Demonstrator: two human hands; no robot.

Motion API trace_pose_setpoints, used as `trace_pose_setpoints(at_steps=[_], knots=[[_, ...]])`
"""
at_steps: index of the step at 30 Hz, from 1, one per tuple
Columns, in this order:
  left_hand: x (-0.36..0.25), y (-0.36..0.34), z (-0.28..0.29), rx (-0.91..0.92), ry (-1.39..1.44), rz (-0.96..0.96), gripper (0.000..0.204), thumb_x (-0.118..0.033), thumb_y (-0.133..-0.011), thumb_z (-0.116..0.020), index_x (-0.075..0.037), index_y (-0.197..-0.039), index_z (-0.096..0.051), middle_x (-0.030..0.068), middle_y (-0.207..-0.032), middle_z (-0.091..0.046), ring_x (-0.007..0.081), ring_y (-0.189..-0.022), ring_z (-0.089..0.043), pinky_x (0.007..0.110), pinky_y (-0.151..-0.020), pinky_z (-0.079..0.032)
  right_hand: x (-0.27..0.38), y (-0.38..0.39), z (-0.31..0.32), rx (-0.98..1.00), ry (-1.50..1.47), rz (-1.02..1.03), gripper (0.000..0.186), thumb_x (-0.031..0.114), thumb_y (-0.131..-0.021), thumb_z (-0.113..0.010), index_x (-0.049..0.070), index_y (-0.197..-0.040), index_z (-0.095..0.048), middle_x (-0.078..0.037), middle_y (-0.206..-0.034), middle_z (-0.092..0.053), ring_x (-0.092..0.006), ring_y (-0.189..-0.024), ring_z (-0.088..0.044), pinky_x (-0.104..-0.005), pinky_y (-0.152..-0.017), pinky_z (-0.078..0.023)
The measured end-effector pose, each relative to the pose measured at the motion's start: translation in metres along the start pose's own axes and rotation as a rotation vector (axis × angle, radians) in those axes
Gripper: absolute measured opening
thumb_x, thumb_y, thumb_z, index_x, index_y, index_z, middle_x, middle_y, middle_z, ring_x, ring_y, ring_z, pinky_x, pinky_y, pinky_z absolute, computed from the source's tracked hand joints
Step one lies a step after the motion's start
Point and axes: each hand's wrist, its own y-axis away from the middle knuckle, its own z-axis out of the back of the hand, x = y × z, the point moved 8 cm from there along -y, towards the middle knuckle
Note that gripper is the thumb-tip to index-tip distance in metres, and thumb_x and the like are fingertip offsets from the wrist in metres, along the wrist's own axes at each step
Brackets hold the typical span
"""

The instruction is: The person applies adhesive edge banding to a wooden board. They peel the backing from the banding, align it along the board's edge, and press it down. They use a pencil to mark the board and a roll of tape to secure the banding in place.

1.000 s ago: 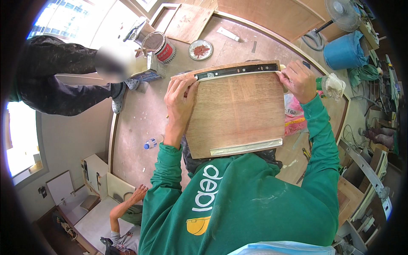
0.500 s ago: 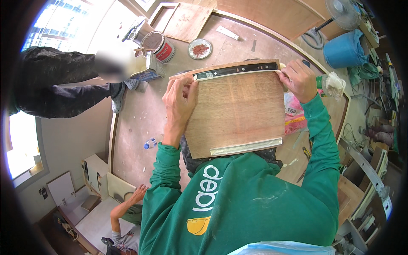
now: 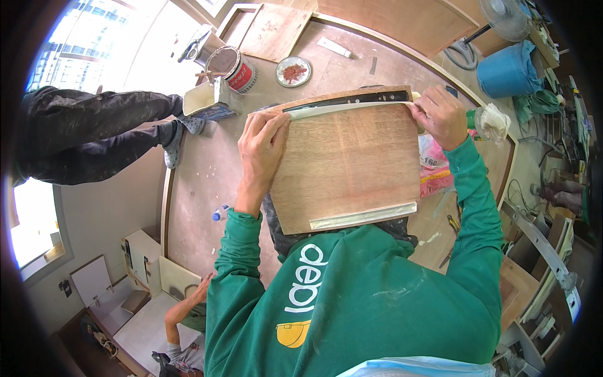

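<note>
A wooden panel (image 3: 348, 169) rests across my lap. Along its far edge runs a black metal drawer slide (image 3: 377, 97). A whitish strip of masking tape (image 3: 345, 109) stretches beside the slide, partly covering its near side toward the left. My left hand (image 3: 260, 141) is closed on the tape's left end at the panel's far left corner. At the far right corner my right hand (image 3: 438, 118) pinches the other end. Another pale strip, with a tape-like look (image 3: 364, 216), lies along the panel's near edge.
Beyond the panel stand a paint bucket (image 3: 241, 76), an open carton (image 3: 217, 100) and a round lid with reddish stuff (image 3: 293, 72). A co-worker's legs (image 3: 94, 135) are at the left; another person's arm (image 3: 182, 308) is lower left. A water bottle (image 3: 220, 212) lies on the floor.
The tape's left part has shifted over the slide and now covers more of it. My left hand has moved slightly left. The co-worker's far leg has shifted.
</note>
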Motion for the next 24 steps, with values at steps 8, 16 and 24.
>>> trace_pose_setpoints(at_steps=[8,16,24], knots=[[-0.003,0.001,0.0,0.013,-0.034,-0.032,0.019,0.0,-0.088,-0.086,-0.004,-0.105,-0.081,0.0082,-0.102,-0.073,0.0285,-0.095,-0.07,0.041,-0.079,-0.058,0.0,0.001,-0.001,0.0,-0.007,0.004,0.021,0.014,-0.081,-0.088,0.008,-0.086,-0.069,-0.005,-0.092,-0.064,-0.0266,-0.088,-0.068,-0.0407,-0.071,-0.057],[-0.007,-0.002,-0.005,0.037,-0.088,0.021,0.014,-0.001,-0.087,-0.084,-0.006,-0.099,-0.079,0.0066,-0.103,-0.073,0.0276,-0.096,-0.07,0.041,-0.079,-0.06,-0.003,0.0,0.0,0.046,-0.004,0.05,0.018,0.024,-0.09,-0.082,0.01,-0.087,-0.069,-0.003,-0.092,-0.063,-0.0243,-0.091,-0.068,-0.0393,-0.07,-0.057],[-0.013,-0.005,-0.01,0.092,-0.165,-0.032,0.011,-0.006,-0.089,-0.083,-0.006,-0.099,-0.077,0.0097,-0.103,-0.071,0.0308,-0.092,-0.066,0.044,-0.078,-0.056,-0.008,-0.009,-0.002,0.102,-0.064,0.101,0.023,0.019,-0.085,-0.085,0.007,-0.084,-0.066,-0.005,-0.091,-0.061,-0.0262,-0.089,-0.066,-0.0409,-0.072,-0.057]])
